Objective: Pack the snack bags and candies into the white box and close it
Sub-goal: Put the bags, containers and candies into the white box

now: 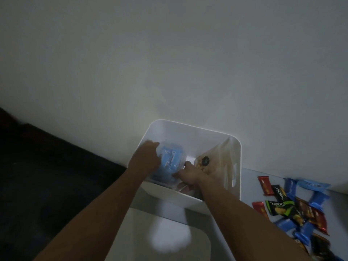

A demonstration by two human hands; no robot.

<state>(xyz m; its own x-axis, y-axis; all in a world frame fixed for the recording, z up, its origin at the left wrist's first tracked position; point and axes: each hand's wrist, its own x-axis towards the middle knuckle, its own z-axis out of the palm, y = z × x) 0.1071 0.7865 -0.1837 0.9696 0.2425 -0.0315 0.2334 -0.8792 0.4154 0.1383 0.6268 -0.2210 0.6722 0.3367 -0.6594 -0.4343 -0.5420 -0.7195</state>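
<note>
The white box stands open against the wall. Inside it, on the left, lies a clear bag of blue snack packs. My left hand grips that bag at its left side. My right hand reaches into the box beside it and holds the bag's lower right edge. A clear bag with yellowish snacks and a dark round sticker leans in the right part of the box. Loose candies and snack packs in red, blue, green and brown lie on the table to the right.
The white lid lies flat on the table in front of the box. A plain grey wall rises directly behind the box. Left of the table the dark floor drops away. The room is dim.
</note>
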